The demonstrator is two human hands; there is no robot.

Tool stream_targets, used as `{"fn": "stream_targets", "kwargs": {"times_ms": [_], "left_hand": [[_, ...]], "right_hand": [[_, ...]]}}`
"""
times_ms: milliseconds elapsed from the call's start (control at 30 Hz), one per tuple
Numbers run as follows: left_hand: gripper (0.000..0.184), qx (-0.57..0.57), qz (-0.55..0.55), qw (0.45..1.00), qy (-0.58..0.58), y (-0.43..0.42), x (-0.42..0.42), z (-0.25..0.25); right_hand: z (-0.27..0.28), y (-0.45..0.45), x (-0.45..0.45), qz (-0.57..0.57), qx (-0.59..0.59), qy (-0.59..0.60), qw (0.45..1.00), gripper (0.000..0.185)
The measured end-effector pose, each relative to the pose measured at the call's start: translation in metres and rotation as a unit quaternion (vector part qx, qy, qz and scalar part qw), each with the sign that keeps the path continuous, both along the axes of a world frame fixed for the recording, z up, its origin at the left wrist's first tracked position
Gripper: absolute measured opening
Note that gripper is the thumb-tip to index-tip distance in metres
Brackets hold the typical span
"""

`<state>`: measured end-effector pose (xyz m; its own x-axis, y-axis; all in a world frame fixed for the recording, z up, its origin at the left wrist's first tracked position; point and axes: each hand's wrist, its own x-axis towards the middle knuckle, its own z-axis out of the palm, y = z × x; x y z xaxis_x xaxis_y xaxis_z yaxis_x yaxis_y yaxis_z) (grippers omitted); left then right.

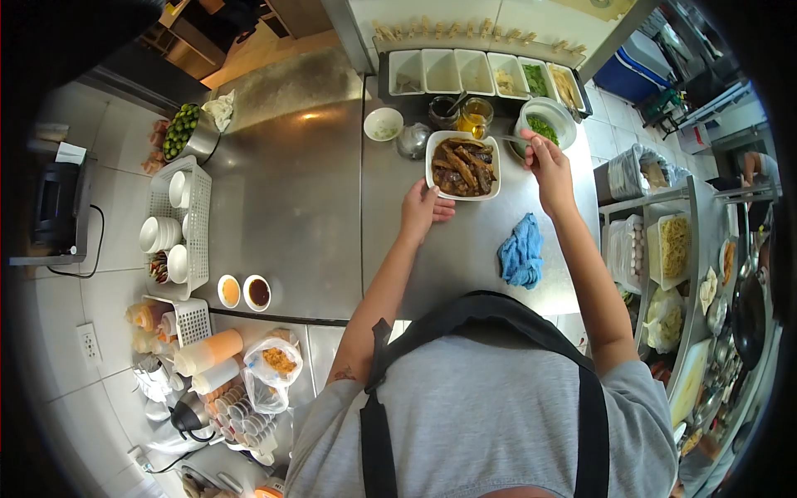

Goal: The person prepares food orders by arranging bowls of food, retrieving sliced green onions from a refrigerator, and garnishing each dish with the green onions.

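A white square bowl (428, 170) stands on the steel counter, filled with brown strips in dark sauce. At its near left corner is my left hand (425, 209), thumb against the rim and the other fingers along the near side. My right hand (548, 162) is raised at the right, fingers pinched round a thin metal spoon (516, 138) that points left towards the bowl's far right corner. What lies in the spoon's tip is too small to tell. Just beyond that hand sits a round white tub (562, 116) of chopped green herbs (544, 127).
Behind the bowl are a jar of yellow liquid (476, 116), a dark jar (442, 111), a metal lidded pot (413, 142) and a small white bowl (383, 124). A row of ingredient bins (440, 73) lines the back. A blue cloth (522, 253) lies near the front edge.
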<state>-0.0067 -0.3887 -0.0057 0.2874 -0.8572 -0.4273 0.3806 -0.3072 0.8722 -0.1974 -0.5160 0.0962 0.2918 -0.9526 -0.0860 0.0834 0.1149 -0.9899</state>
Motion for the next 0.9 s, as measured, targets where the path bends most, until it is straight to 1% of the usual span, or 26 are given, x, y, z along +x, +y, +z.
{"fn": "stream_targets", "kwargs": {"times_ms": [33,100,167,300,400,533,633,667,733,767,800,833,900], "left_hand": [[0.032,-0.002,-0.003,1.0,-0.005,0.001,0.0,0.0],[0.037,-0.001,-0.014,1.0,-0.011,0.001,0.0,0.001],[0.039,-0.001,-0.02,1.0,-0.013,0.001,0.001,0.0],[0.04,0.001,-0.017,1.0,-0.009,0.001,0.001,-0.001],[0.043,0.003,-0.01,1.0,-0.001,0.003,0.001,0.002],[0.047,0.012,0.002,1.0,-0.01,0.003,0.004,0.004],[0.043,0.023,0.01,1.0,-0.013,0.002,0.005,0.001],[0.041,0.022,0.019,1.0,-0.011,0.001,0.006,-0.001],[0.038,0.024,0.036,0.999,-0.007,0.002,0.006,-0.004],[0.041,0.023,0.038,0.999,-0.001,0.002,0.005,-0.003],[0.045,0.022,0.039,0.999,0.004,0.002,0.005,-0.003],[0.05,0.022,0.041,0.999,0.009,0.003,0.006,-0.002],[0.048,0.03,0.04,0.999,0.01,0.002,0.006,0.0]], "right_hand": [[0.007,0.011,-0.005,0.014,-0.04,0.038,0.998,0.027],[0.02,0.03,-0.014,0.05,-0.174,0.153,0.971,0.02],[0.039,0.047,-0.014,0.072,-0.318,0.244,0.913,0.018],[0.04,0.048,-0.015,0.069,-0.398,0.245,0.881,0.018],[0.035,0.048,-0.012,0.056,-0.354,0.213,0.909,0.017],[-0.012,0.034,-0.009,0.073,-0.219,0.151,0.961,0.018],[-0.024,0.01,-0.01,0.026,-0.121,0.076,0.989,0.022],[-0.017,-0.001,-0.007,0.0,-0.124,0.072,0.99,0.024],[-0.006,-0.028,0.001,-0.006,-0.182,0.114,0.977,0.023],[0.0,-0.042,0.005,-0.008,-0.21,0.135,0.968,0.023],[0.008,-0.051,0.013,-0.014,-0.243,0.196,0.95,0.02],[0.005,-0.063,0.018,-0.002,-0.311,0.22,0.924,0.019],[-0.016,-0.086,0.03,0.021,-0.442,0.267,0.856,0.017]]}}
